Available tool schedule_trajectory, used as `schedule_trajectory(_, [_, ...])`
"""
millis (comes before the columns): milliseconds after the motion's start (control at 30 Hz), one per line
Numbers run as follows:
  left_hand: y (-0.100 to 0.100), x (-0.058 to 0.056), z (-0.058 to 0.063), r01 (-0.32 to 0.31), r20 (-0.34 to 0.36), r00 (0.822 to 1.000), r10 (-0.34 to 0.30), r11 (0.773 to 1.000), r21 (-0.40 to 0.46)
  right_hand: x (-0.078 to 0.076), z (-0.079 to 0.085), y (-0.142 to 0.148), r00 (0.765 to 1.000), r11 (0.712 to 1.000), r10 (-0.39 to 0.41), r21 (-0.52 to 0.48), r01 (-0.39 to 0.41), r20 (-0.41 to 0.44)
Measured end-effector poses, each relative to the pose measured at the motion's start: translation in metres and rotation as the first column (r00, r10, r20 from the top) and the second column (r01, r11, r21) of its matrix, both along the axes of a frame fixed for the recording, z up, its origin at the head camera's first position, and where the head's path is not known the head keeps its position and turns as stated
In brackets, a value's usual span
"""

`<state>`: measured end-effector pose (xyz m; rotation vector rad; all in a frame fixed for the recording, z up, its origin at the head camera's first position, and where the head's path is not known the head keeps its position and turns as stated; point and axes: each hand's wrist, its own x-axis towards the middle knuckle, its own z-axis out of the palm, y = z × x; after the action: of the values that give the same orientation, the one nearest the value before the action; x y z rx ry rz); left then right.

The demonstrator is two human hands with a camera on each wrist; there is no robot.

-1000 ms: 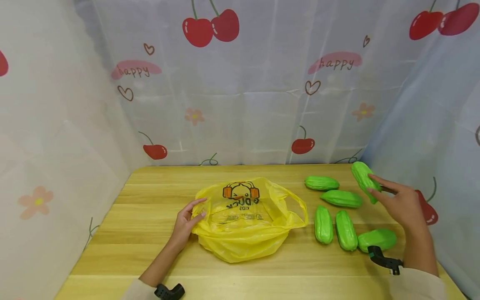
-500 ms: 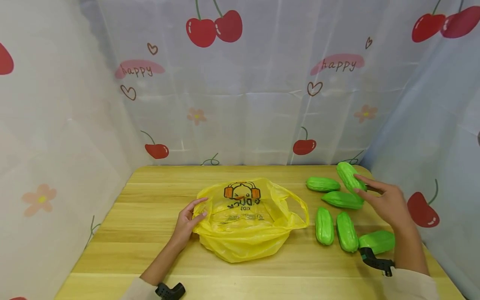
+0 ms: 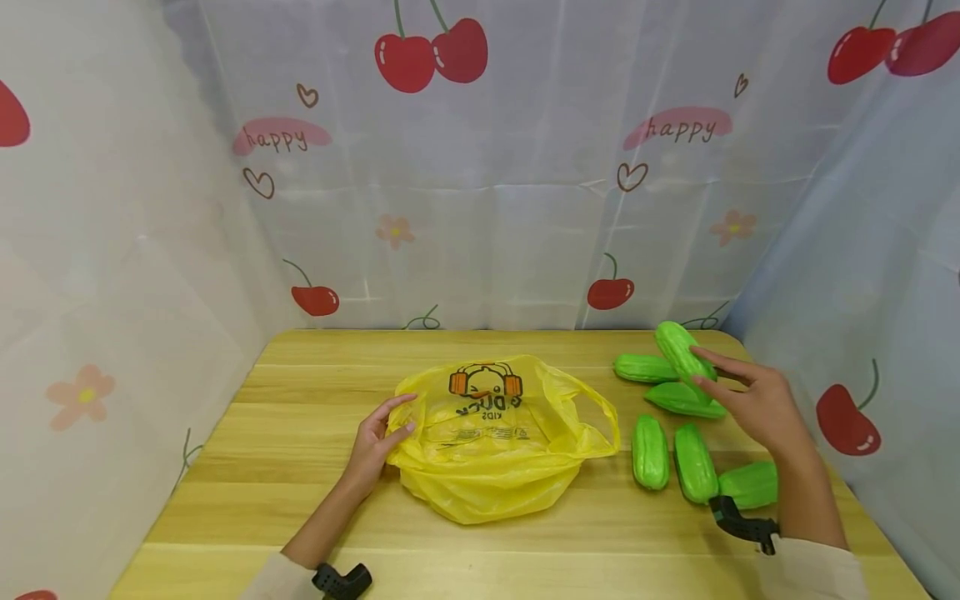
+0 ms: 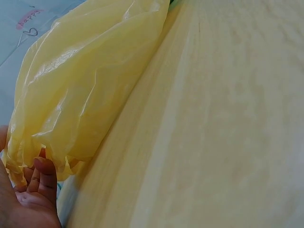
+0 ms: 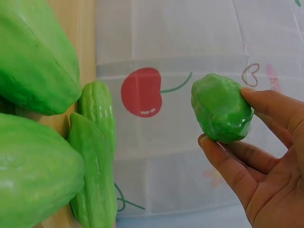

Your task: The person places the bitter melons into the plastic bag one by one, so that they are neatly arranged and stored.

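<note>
My right hand pinches a green ridged gourd between thumb and fingers. It is raised, tilted, and overlaps two other gourds behind it in the head view. The right wrist view shows that held gourd end-on at the fingertips. A yellow plastic bag with a duck print sits mid-table, its mouth spread and a handle loop on its right. At the bag's left rim, my left hand grips the film. Bunched bag film lies against those curled fingers in the left wrist view.
Right of the bag, several gourds lie on the wooden table: one gourd stands nearest the bag handle, another gourd is partly hidden by my right wrist. Cherry-printed curtains close off the back and both sides.
My right hand has carried the gourd left, from the table's far right corner to over the two back gourds. My left hand keeps its grip on the bag.
</note>
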<state>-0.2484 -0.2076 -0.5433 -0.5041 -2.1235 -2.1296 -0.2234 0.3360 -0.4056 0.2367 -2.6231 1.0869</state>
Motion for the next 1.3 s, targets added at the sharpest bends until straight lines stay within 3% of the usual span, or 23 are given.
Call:
schedule_trajectory(1033, [0.000,0.001,0.000,0.005,0.005,1.000,-0.005,1.000,0.011,0.007,0.016,-0.057,0.989,0.987,0.142,-0.077,-0.144,-0.033])
schedule_trajectory(1300, [0.000,-0.001,0.000,0.009,-0.002,1.000,-0.009,1.000,0.012,0.012,0.020,-0.072,0.978,0.974,0.198,-0.096,-0.204,-0.072])
